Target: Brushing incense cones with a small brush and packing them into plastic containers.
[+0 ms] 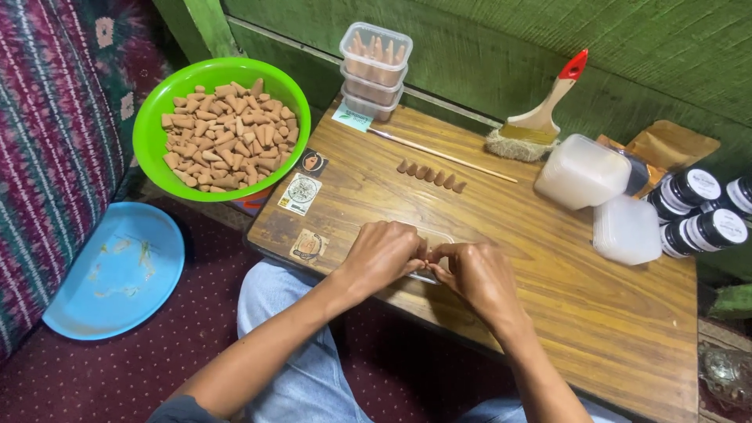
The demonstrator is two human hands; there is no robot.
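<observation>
My left hand (382,254) and my right hand (478,276) meet at the front edge of a small wooden table (595,313). Both curl their fingers over a clear plastic container (439,235) lying flat under them, mostly hidden by the hands. What the fingertips pinch is hidden. A short row of brown incense cones (431,174) lies on the table beyond the hands. A green bowl (149,137) heaped with the same brown cones sits at the left.
Three stacked clear boxes of cones (376,69) stand at the table's back. A thin wooden stick (442,154), a red-tipped brush (540,117), two white lidded boxes (583,172), dark jars (693,207) and brown pouches lie right. A blue plate (117,274) rests on the floor.
</observation>
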